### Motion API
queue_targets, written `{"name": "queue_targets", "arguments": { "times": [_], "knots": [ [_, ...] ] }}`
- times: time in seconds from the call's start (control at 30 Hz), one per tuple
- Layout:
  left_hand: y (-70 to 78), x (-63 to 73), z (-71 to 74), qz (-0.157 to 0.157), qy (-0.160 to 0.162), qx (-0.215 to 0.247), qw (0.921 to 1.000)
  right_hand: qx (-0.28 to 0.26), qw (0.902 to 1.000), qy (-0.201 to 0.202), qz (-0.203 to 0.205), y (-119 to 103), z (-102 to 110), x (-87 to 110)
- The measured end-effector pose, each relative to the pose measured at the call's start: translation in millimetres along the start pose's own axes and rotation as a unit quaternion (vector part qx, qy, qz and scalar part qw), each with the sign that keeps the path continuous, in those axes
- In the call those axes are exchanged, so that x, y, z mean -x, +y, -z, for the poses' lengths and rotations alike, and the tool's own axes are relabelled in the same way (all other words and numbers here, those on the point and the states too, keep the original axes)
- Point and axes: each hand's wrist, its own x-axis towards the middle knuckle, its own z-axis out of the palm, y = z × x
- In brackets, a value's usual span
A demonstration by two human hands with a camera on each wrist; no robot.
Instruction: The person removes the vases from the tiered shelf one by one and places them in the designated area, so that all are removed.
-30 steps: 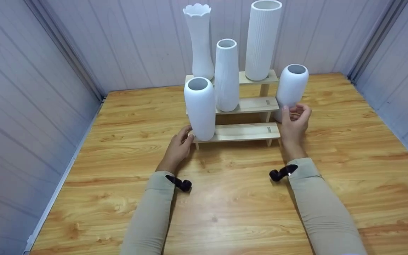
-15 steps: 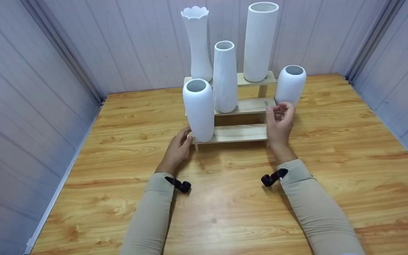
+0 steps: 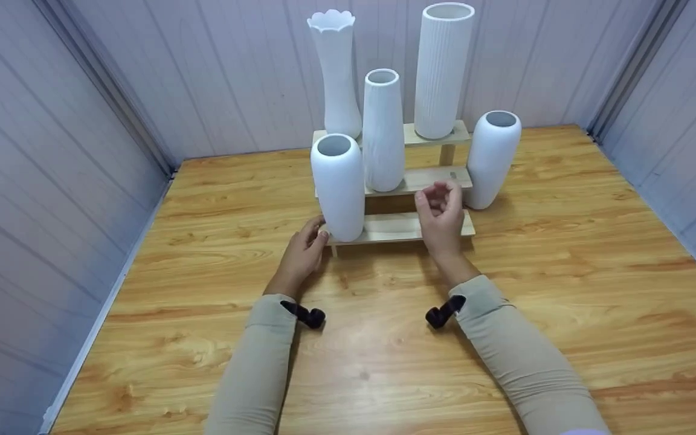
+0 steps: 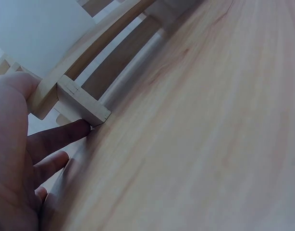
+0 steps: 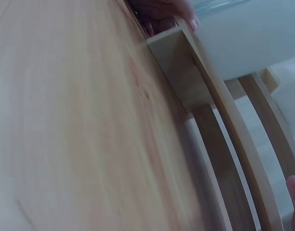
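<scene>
A three-step wooden stand [image 3: 393, 227] holds several white vases. My left hand [image 3: 301, 257] grips the left end of its lowest step, thumb at the step and a finger [image 4: 61, 139] against the leg. Right above that hand a smooth rounded vase [image 3: 339, 193] stands on the lowest step. My right hand [image 3: 442, 223] hovers before the right part of that step, fingers loosely curled, holding nothing. A tapered vase [image 3: 384, 142] stands on the middle step. On the table, at the stand's right side, another smooth rounded vase [image 3: 492, 163] is upright.
On the top step stand a scalloped-rim vase [image 3: 341, 84] and a tall ribbed cylinder vase [image 3: 443, 75]. Light panelled walls [image 3: 233, 78] enclose the wood-grain table [image 3: 215, 254] at the back and both sides.
My right hand has let go of the vase at the stand's right side and moved left, in front of the lowest step. The left hand stays at the stand's left end.
</scene>
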Motion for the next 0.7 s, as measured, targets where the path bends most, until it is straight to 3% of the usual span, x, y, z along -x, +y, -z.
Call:
{"name": "queue_targets", "arguments": {
  "times": [0.33,0.7],
  "knots": [
    [-2.5,-2.2,0.0,-0.008,0.006,-0.005,0.9999,-0.024,0.996,-0.085,0.011,-2,-20,12.5],
    [-2.6,-2.9,-0.5,-0.007,0.009,-0.006,0.9999,-0.067,0.9831,-0.17,-0.017,11,-40,18.1]
  ]
}}
